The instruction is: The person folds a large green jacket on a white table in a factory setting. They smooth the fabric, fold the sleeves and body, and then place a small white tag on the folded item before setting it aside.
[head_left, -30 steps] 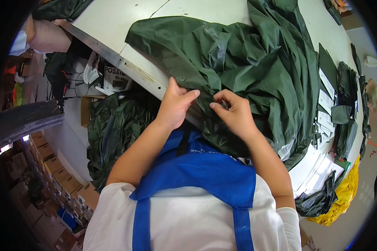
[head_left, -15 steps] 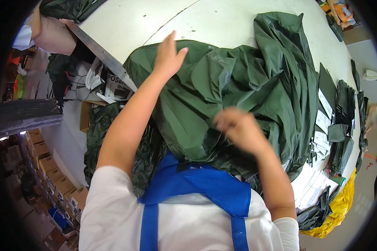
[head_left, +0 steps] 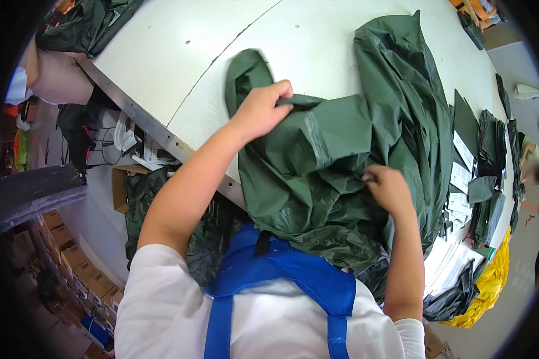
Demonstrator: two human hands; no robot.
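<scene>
A dark green waterproof garment [head_left: 335, 128] lies crumpled over the table edge nearest me, with a strip of seam tape showing on its upturned side. My left hand [head_left: 263, 110] is closed on a fold of it, thumb over the cloth, and a loop of fabric stands up beyond the fingers. To the right, my right hand [head_left: 390, 190] has its fingertips pinched together against the garment's middle; the cloth there is bunched, and the exact grip is partly hidden. The garment's lower part hangs in front of my blue apron [head_left: 287, 263].
The white table [head_left: 179, 54] has a metal edge [head_left: 144, 128] on the left. Paper sheets [head_left: 458, 179] and folded dark packs [head_left: 491, 146] lie at right, near yellow fabric [head_left: 491, 287]. A cardboard box [head_left: 120, 188] with green garments stands below left. Another person [head_left: 60, 78] is far left.
My left hand has gone from lying spread on the garment to gripping it, pulling its left side up and inward. My right hand has moved right and down onto the cloth.
</scene>
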